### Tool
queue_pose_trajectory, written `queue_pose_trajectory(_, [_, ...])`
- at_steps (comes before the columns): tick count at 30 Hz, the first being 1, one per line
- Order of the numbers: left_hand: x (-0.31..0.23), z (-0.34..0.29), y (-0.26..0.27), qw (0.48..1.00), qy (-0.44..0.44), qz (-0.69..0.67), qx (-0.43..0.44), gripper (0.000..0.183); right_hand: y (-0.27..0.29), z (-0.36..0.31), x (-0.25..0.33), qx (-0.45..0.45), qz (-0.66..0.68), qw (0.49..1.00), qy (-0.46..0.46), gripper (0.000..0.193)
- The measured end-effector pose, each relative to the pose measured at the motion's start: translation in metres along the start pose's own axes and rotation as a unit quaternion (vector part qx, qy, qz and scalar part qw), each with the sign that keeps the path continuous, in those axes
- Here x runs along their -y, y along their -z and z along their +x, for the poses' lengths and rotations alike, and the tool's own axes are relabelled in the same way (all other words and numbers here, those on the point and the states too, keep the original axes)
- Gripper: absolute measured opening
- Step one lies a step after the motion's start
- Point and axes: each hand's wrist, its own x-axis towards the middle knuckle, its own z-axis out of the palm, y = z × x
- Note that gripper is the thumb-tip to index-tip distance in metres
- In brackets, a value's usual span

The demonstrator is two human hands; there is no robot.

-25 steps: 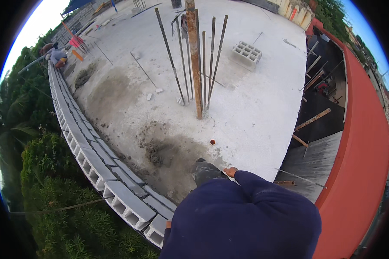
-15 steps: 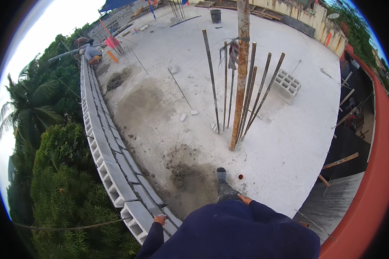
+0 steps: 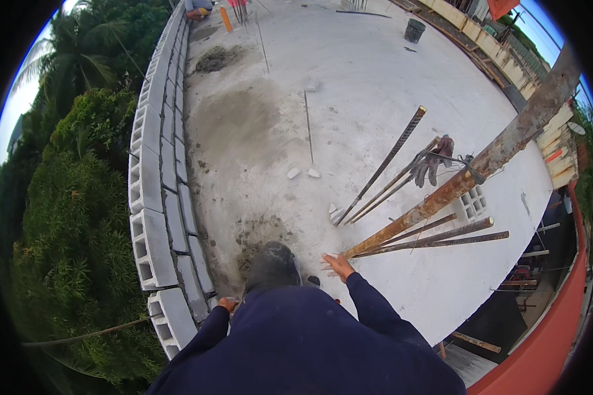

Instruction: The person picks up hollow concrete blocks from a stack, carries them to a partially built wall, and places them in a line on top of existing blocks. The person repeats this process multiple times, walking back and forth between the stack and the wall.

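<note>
My left hand (image 3: 228, 304) is low beside the inner face of the hollow-block wall (image 3: 192, 280). Its fingers look curled, and what they hold or touch is hidden. My right hand (image 3: 338, 265) reaches forward with fingers spread, holding nothing. It appears close to the foot of a rusty metal pole (image 3: 435, 201), but I cannot tell whether it touches. Steel rebars (image 3: 383, 164) stick up around the pole. A dirty work glove (image 3: 435, 160) hangs on the bars. My bent knee (image 3: 273, 264) shows between my hands.
Trees (image 3: 89, 263) rise outside the wall on the left. Wet mortar patches (image 3: 240, 122) and small block chips (image 3: 293, 172) lie on the concrete slab (image 3: 349, 85). A hollow block (image 3: 473, 201) stands behind the pole, a black bucket (image 3: 414, 30) farther back. The slab drops off at right. Another person (image 3: 197, 8) crouches far along the wall.
My right hand has left my thigh and moved forward with its fingers spread. My knee has come up into view. The view has tilted and come nearer the pole. My left hand stays by the wall.
</note>
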Motion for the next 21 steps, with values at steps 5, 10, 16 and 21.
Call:
queue_pose_trajectory(5, [0.049, 0.055, 0.010, 0.963, 0.098, -0.224, 0.116, 0.049, -0.006, 0.057, 0.089, 0.019, 0.041, 0.999, 0.026, 0.044])
queue_pose_trajectory(10, [0.021, 0.156, 0.108, 0.967, 0.069, -0.172, 0.172, 0.053, -0.010, 0.139, 0.206, 0.001, 0.108, 0.993, 0.052, 0.036])
queue_pose_trajectory(16, [-0.045, 0.291, 0.385, 0.907, 0.141, -0.393, 0.053, 0.052, -0.042, 0.265, 0.401, 0.011, 0.101, 0.989, 0.106, 0.033])
queue_pose_trajectory(21, [-0.068, 0.362, 0.647, 0.937, 0.018, -0.294, -0.186, 0.046, -0.063, 0.333, 0.538, 0.036, 0.084, 0.986, 0.141, 0.031])
